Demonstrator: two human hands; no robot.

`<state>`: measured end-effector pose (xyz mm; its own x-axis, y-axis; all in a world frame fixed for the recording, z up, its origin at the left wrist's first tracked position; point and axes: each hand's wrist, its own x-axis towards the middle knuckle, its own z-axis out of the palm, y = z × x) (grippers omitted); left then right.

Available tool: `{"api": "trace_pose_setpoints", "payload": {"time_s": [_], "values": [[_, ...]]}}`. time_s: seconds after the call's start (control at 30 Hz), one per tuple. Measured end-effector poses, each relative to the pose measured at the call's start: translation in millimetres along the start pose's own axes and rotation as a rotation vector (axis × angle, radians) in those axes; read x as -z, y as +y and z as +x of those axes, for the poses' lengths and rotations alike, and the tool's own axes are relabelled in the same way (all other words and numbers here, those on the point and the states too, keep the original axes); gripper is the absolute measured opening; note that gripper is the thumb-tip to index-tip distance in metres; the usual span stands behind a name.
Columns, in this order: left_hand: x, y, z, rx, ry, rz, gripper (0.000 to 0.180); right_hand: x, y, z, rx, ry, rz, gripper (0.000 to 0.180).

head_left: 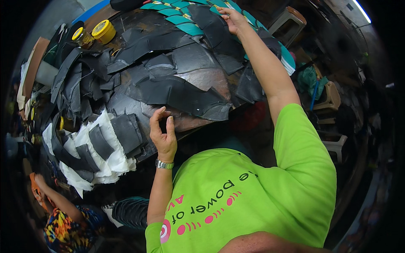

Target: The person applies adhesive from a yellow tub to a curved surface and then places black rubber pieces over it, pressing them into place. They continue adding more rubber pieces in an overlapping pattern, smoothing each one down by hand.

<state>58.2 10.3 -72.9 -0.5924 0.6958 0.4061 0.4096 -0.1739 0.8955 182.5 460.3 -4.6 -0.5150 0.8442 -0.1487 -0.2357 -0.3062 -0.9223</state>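
Shirt (257,185); left grip (163,137) near black piece (177,92)

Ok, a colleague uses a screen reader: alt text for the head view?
A green-shirted person has the left hand half-open at a worktable's near edge beside black pieces, and the right hand stretched out by teal pieces at the far side.

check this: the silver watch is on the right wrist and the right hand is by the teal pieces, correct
Wrong side: the head view shows the silver watch on the left wrist. The right hand is by the teal pieces.
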Motion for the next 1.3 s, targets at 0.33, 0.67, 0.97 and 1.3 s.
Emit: {"api": "trace_pose_setpoints", "payload": {"time_s": [0.33,0.67,0.97,1.3], "values": [[2,-1,0,0.026,0.0,0.015,0.032,8,19,14,0.04,0.195,-0.265,0.04],[3,-1,0,0.004,-0.021,0.06,0.034,-76,31,5,0.921,0.182,-1.158,0.073],[3,3,2,-0.001,-0.008,0.047,0.034,-194,91,-9,0.644,-0.536,-1.62,0.123],[3,-1,1,0.044,-0.017,0.019,0.033,-180,28,-8,0.567,-0.404,-0.587,0.119]]}}
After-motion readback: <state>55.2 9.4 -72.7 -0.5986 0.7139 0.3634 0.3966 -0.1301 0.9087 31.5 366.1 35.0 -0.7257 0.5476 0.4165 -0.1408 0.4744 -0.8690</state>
